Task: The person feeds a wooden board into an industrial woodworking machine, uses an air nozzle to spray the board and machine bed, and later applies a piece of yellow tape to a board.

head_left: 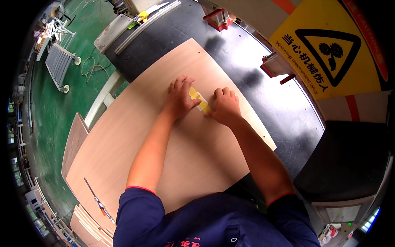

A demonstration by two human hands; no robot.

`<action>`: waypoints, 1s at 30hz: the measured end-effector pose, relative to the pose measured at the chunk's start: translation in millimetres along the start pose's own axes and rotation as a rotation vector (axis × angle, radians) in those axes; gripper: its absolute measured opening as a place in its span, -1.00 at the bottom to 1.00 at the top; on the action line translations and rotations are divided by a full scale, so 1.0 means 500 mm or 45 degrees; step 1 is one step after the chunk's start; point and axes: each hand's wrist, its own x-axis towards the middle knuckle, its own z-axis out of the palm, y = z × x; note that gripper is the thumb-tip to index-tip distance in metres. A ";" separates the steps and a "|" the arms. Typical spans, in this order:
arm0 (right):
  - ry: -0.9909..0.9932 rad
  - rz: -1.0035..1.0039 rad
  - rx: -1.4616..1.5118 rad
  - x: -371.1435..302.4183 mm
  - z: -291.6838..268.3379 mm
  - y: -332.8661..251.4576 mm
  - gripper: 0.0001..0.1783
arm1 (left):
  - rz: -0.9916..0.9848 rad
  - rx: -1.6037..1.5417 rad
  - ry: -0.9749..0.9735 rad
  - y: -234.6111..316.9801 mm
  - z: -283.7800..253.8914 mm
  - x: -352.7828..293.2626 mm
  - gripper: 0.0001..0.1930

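A yellow and white sticker [202,105] lies on a large light wood-grain board [123,136]. My left hand [180,98] rests on the board just left of the sticker, fingers extended forward and slightly bent, thumb reaching across onto it. To the right, my right hand [226,108] has its fingers spread over the board, and its thumb touches the sticker's lower right end. Neither hand grips anything around. Parts of the sticker's left side and lower end are covered by my thumbs.
The board sits on a black machine table [164,53] with red-trimmed units [220,19] along its far right edge. An air blow gun [99,202] lies at the board's lower left. A yellow warning sign [329,49] is at upper right; a roller cart [61,66] stands on green floor.
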 end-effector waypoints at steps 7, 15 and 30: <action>-0.003 -0.022 0.012 0.005 -0.001 0.002 -0.18 | 0.018 0.017 -0.123 -0.008 -0.009 0.000 -0.13; 0.008 -0.049 0.003 0.003 -0.003 0.005 -0.17 | 0.023 0.060 -0.183 -0.005 -0.014 0.002 -0.02; 0.030 -0.041 0.064 -0.005 0.003 0.011 -0.23 | 0.053 -0.200 0.070 -0.044 0.010 0.013 -0.40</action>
